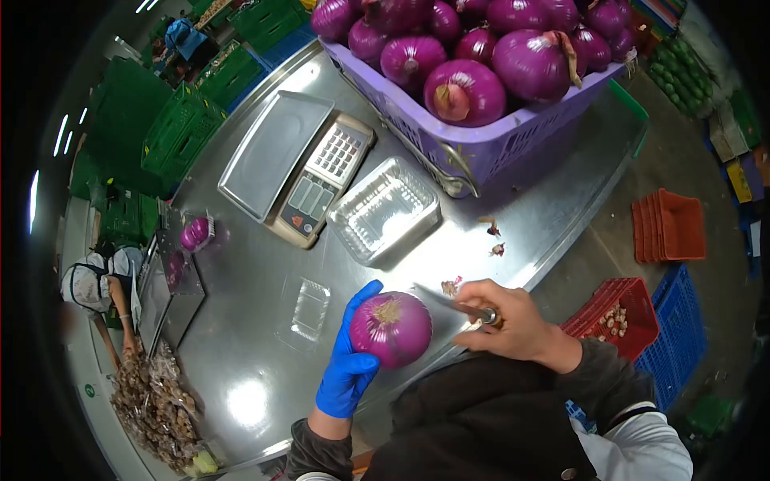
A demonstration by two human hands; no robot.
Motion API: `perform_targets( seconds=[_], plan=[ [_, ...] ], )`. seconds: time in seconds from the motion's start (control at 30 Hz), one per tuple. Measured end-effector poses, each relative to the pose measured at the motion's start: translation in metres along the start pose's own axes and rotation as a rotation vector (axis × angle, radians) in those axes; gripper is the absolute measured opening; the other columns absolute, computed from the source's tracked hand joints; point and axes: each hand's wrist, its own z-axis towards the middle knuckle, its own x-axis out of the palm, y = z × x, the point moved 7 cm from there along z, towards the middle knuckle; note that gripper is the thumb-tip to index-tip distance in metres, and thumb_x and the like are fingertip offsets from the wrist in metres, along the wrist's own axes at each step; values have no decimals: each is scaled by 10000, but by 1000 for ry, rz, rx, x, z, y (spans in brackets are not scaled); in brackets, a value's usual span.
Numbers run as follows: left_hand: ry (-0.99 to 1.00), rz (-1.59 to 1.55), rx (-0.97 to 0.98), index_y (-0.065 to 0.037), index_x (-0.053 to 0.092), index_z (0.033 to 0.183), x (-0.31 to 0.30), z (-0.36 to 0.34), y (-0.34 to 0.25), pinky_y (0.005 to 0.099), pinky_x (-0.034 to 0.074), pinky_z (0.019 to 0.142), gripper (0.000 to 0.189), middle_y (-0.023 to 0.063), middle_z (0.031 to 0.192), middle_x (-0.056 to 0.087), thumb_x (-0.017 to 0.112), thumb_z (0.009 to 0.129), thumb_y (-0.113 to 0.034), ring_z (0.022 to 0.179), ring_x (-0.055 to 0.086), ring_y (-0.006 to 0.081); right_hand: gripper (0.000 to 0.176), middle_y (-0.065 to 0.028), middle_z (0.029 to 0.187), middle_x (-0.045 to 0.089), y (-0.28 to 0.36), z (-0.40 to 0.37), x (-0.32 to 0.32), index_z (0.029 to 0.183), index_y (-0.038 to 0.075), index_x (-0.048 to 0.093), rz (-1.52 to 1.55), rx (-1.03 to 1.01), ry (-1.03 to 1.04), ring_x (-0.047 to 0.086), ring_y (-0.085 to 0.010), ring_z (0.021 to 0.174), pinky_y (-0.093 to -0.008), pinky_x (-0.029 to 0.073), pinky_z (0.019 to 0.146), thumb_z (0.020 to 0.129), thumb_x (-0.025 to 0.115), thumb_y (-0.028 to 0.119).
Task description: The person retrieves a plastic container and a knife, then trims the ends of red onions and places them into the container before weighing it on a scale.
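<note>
Grips a red onion (pixel 391 329) in the blue-gloved left hand (pixel 349 365), fingers curled round its 9 o'clock side, root end facing up. Holds it at 6 o'clock of the steel table (pixel 241 337), close to the near edge; cannot tell whether resting or lifted. Clamps a knife (pixel 449 303) in the bare right hand (pixel 513 321), fingers closed tight on the handle, blade pointing toward 9 o'clock, tip just beside the onion's 2 o'clock edge. Shows peel scraps (pixel 451 286) at 12 o'clock of the blade. Shows a clear tray (pixel 385 210) at 12 o'clock of the onion, a scale (pixel 297 164) at 11, a flat lid (pixel 310 309) at 9. Shows a purple crate (pixel 481 144) heaped with onions at 1 o'clock, a wrapped pack (pixel 195 234) at 10. Has another person (pixel 92 284) far out at 9 o'clock, red crates (pixel 670 224) at 3, green crates (pixel 180 132) at 10
</note>
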Motion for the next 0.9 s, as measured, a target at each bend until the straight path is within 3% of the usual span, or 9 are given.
perform_targets(
  seconds=[0.23,0.27,0.43,0.5,0.57,0.63,0.67,0.83,0.9],
  plan=[
    [137,254,-177,-65,348,1441,-8,-9,25,360,379,1081,930,88,1337,507,774,622,-170,1245,493,223,368,-36,742,571,30,18,46,1062,44,678,75,-236,222,539,-145,621,-276,423,540,741,819,156],
    [120,233,-197,-55,392,1414,-5,-13,26,354,382,1073,870,87,1321,520,756,637,-202,1237,495,216,233,-41,731,572,26,18,47,957,21,690,113,-215,173,542,-149,618,-272,422,533,773,785,128],
    [38,215,-212,-21,431,1387,-6,-18,36,368,388,1073,866,108,1334,520,758,621,-259,1242,501,228,174,-53,735,598,2,13,43,883,0,635,43,-135,-28,583,-150,667,-252,430,587,810,744,114],
    [32,126,-159,14,402,1400,-6,-19,32,383,402,1072,939,130,1337,515,770,599,-309,1238,514,248,226,-106,802,630,-43,6,39,885,28,621,472,416,-90,619,-211,700,-302,469,640,835,723,224],
    [-11,105,-133,29,394,1399,-10,-22,27,386,407,1071,964,139,1337,512,775,587,-323,1235,519,255,266,-114,775,631,-37,1,23,906,44,616,336,292,-95,635,-194,679,-289,465,607,847,717,284],
    [-51,91,-103,44,387,1399,-15,-24,22,389,412,1071,989,148,1337,510,780,575,-336,1232,524,261,323,-75,750,638,-12,-6,19,900,76,613,-165,103,76,616,-206,588,-295,461,548,846,715,378],
    [-57,85,-95,48,385,1399,-15,-23,21,390,414,1070,988,152,1328,517,777,572,-324,1225,531,262,406,-36,680,606,0,-8,23,842,100,585,-249,-130,84,574,-238,509,-319,435,471,828,685,493],
    [-65,150,-116,61,377,1398,-16,-25,21,397,418,1065,985,168,1306,537,768,570,-302,1196,555,275,473,-34,605,515,10,-18,29,738,111,520,-379,-279,186,552,-241,496,-354,392,411,842,607,564],
    [62,75,-123,73,365,1399,-12,-26,23,396,415,1066,981,178,1293,547,766,581,-291,1181,566,286,465,-29,613,507,7,-17,29,722,115,508,-494,-317,202,546,-228,492,-340,389,404,860,592,551]
  ],
)
